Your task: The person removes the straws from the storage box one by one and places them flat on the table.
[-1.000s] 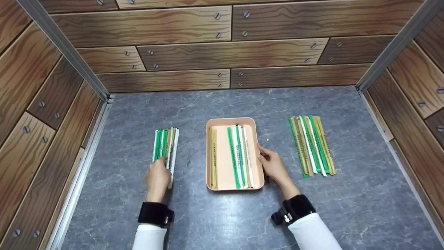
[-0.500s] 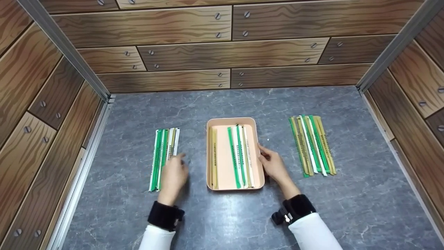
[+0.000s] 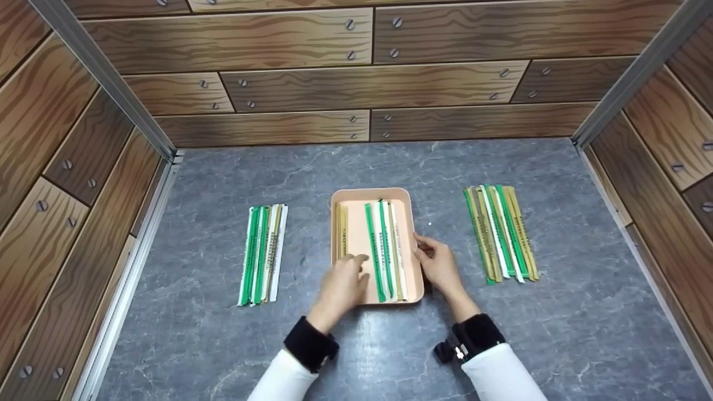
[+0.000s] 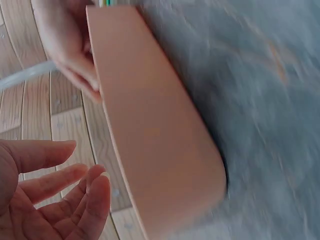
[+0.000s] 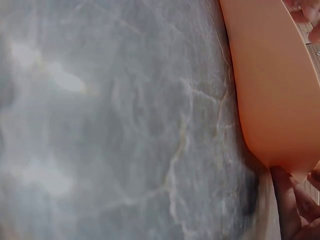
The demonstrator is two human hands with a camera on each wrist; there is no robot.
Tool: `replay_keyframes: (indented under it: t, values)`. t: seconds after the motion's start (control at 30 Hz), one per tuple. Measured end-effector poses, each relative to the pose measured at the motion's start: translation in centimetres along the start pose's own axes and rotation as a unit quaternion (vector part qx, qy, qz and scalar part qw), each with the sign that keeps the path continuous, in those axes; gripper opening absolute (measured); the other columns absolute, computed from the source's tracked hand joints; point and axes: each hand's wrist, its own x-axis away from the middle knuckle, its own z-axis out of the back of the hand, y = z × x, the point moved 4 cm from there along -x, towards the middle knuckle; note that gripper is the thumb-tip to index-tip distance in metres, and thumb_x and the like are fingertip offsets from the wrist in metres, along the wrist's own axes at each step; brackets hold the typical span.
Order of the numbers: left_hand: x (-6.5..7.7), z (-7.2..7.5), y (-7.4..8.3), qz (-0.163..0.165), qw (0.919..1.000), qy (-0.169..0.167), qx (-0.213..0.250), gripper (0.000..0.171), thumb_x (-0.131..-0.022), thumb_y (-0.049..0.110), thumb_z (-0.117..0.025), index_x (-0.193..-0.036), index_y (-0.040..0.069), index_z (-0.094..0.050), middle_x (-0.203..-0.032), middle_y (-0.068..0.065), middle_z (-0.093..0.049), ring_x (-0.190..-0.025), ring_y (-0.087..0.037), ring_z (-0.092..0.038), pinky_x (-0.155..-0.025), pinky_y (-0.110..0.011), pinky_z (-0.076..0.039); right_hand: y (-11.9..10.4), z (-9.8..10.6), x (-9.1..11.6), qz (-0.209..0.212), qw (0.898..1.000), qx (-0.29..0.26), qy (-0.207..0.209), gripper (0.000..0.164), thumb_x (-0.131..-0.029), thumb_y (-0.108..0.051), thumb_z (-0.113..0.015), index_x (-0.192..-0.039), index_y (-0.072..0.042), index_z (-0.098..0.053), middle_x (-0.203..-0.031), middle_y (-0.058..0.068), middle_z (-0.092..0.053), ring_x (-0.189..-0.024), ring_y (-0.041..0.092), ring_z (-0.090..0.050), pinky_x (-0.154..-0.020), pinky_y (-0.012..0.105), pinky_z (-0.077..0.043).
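Observation:
My left hand (image 3: pixel 343 285) is over the near left part of a peach tray (image 3: pixel 359 295), fingers loosely bent. In the left wrist view this left hand (image 4: pixel 60 192) holds nothing, beside the tray's wall (image 4: pixel 150 120). My right hand (image 3: pixel 440 264) holds the tray's right edge; in the right wrist view its fingers (image 5: pixel 287 200) touch the tray's corner. Inside the tray, long thin printed sticks, like wrapped straws, lie lengthwise: gold ones (image 3: pixel 341 228) along the left wall, partly hidden by my left hand, and green, white and gold ones (image 3: pixel 384 250) on the right.
A bundle of similar green, white and gold sticks (image 3: pixel 262 253) lies left of the tray on the grey marbled tabletop (image 3: pixel 367 356). Another such bundle (image 3: pixel 501 234) lies to the right. Wood-patterned walls (image 3: pixel 301 89) stand at the back and both sides.
From the left bundle, my left hand has moved right to above the tray, and that bundle is uncovered. My right hand stays at the tray's edge.

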Motion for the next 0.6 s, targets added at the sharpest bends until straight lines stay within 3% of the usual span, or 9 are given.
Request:
replay_keyframes:
  t: [0.17,0.33,0.5,0.6]
  values:
    - [-0.7,-1.4,0.8,-0.016,0.9994,-0.022,-0.023,0.034,-0.085,0.006,-0.07,-0.117,-0.002,-0.067,-0.096,-0.014,-0.068,-0.083,-0.025,-0.066,-0.07,-0.036,-0.055,0.0,0.4,0.0,-0.004,0.999,0.016,-0.032,0.038,-0.095,-0.008,-0.063,-0.133,-0.002,-0.06,-0.103,0.019,-0.068,-0.097,0.032,-0.066,-0.084,0.044,-0.054]
    - [-1.6,-2.7,0.9,0.013,0.9986,-0.05,-0.01,0.037,-0.087,0.006,-0.068,-0.121,-0.005,-0.063,-0.106,-0.019,-0.066,-0.091,-0.031,-0.066,-0.078,-0.039,-0.056,-0.1,0.5,0.0,-0.021,0.998,0.004,-0.056,0.042,-0.096,-0.003,-0.059,-0.137,-0.003,-0.056,-0.102,0.02,-0.066,-0.093,0.032,-0.066,-0.07,0.04,-0.057]
    - [-2.2,-3.9,0.8,0.039,0.9976,-0.057,-0.005,0.024,-0.086,0.003,-0.067,-0.109,-0.005,-0.065,-0.09,-0.015,-0.064,-0.073,-0.025,-0.062,-0.062,-0.034,-0.055,0.0,0.4,-0.1,-0.034,0.998,0.0,-0.053,0.045,-0.094,-0.001,-0.06,-0.139,-0.003,-0.055,-0.101,0.021,-0.066,-0.093,0.032,-0.066,-0.066,0.037,-0.057]
    - [-2.6,-4.5,0.8,0.057,0.9967,-0.057,-0.014,0.02,-0.086,0.002,-0.067,-0.105,-0.004,-0.065,-0.084,-0.013,-0.06,-0.067,-0.023,-0.059,-0.056,-0.032,-0.052,0.1,0.3,-0.1,-0.043,0.998,-0.005,-0.052,0.046,-0.094,-0.001,-0.06,-0.139,-0.005,-0.055,-0.1,0.021,-0.067,-0.082,0.03,-0.068,-0.053,0.035,-0.056]
